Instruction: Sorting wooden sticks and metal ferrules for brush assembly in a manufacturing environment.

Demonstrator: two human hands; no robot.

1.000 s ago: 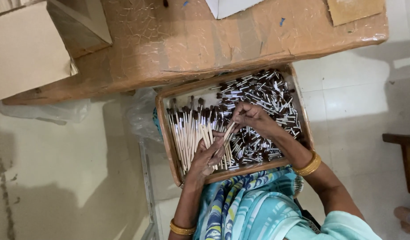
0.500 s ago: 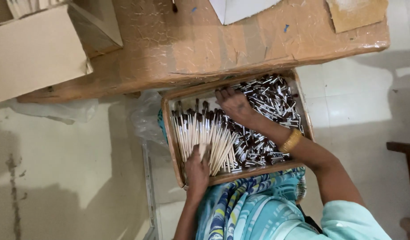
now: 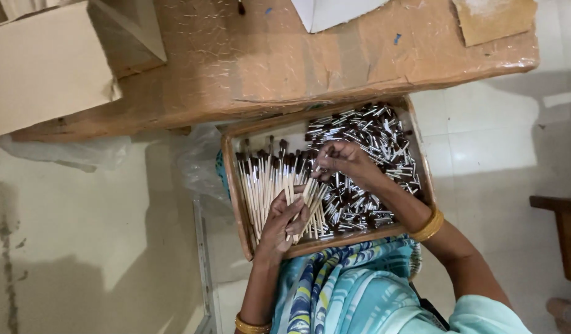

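A shallow brown tray rests on my lap. Its left half holds a row of thin pale wooden sticks with dark tips. Its right half holds a heap of small silver and dark brush heads. My left hand grips a bundle of the sticks near the tray's front. My right hand sits over the middle of the tray, fingers pinched on one small piece at the end of a stick.
A low wooden table wrapped in clear plastic stands just beyond the tray. A cardboard box lies on its left end, a white sheet at its far edge. A dark wooden stool is at the right.
My right hand drew back from the brush heads at the tray's far side to the middle, meeting the sticks. My left hand lifted its bundle slightly.
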